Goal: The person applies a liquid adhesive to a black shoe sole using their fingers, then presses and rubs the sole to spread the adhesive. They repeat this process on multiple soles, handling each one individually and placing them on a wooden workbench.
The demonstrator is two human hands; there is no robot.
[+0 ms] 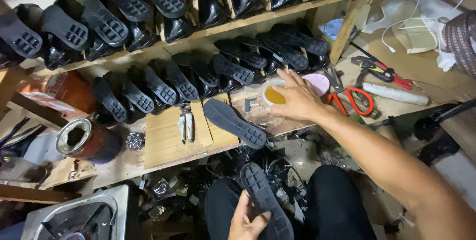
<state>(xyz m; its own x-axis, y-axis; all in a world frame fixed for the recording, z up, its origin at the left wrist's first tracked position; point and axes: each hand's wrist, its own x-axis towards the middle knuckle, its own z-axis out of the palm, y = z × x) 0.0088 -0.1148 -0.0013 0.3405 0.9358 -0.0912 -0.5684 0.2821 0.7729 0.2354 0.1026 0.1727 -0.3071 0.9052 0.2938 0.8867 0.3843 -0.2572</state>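
Landmark: the wooden workbench [168, 143], seen from above.

Left hand [246, 218], below the bench's front edge over the lap: fingers curled round a black shoe sole [265, 200], tread side up. Sole's lower end and the wrist run out of the bottom of frame.

Right hand [296, 98] reaches across to the bench's right part, palm down, fingers spread over a small white cup of amber liquid [274, 94]. Hand covers the cup's right side; cannot tell whether it grips the cup or only rests on it.

On the bench top, left of the cup: a second black sole [234, 122], lying loose, tread up, apart from both hands. Further left, a small metal tool [187, 125], shape hard to make out.

Right of the cup, partly behind the hand: a pink lid [318, 82], then red-handled scissors [353, 100], half hidden by the forearm.

Bench's left end: an open round tin [85, 140], contents dark, unreadable.

Behind the bench: two slanted rows of black shoes [198, 74], soles facing out; top row cut off by the frame.

Under the bench front: dark scraps on the floor [277, 163], indistinct.
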